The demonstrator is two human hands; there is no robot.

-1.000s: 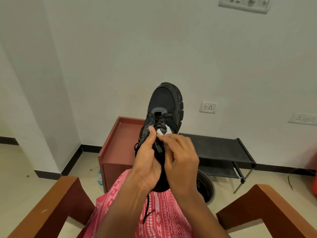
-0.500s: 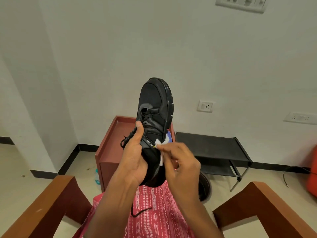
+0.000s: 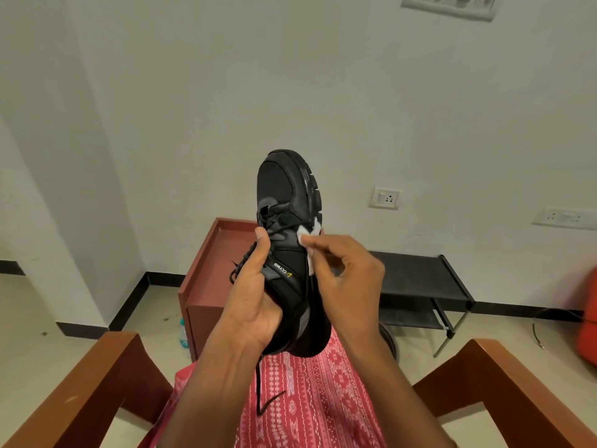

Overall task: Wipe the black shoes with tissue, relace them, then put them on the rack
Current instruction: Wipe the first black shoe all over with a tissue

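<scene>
A black shoe (image 3: pixel 287 205) is held up in front of me, toe pointing up and sole turned to the right. My left hand (image 3: pixel 255 295) grips its heel end, thumb lying over the laces. My right hand (image 3: pixel 342 276) pinches a white tissue (image 3: pixel 308 236) against the shoe's right side near the sole edge. A loose black lace (image 3: pixel 260 392) hangs down over my lap. The black shoe rack (image 3: pixel 420 276) stands against the wall behind the shoe, to the right.
A reddish-brown cabinet (image 3: pixel 210 279) stands left of the rack, with a small bottle (image 3: pixel 183 334) on the floor beside it. Wooden chair arms (image 3: pixel 80 383) flank my lap on both sides. A red object (image 3: pixel 586 321) sits at the far right.
The shoe has turned so its right side and sole edge show. My right hand moved the tissue from the tongue area down the side, then up toward the forefoot.
</scene>
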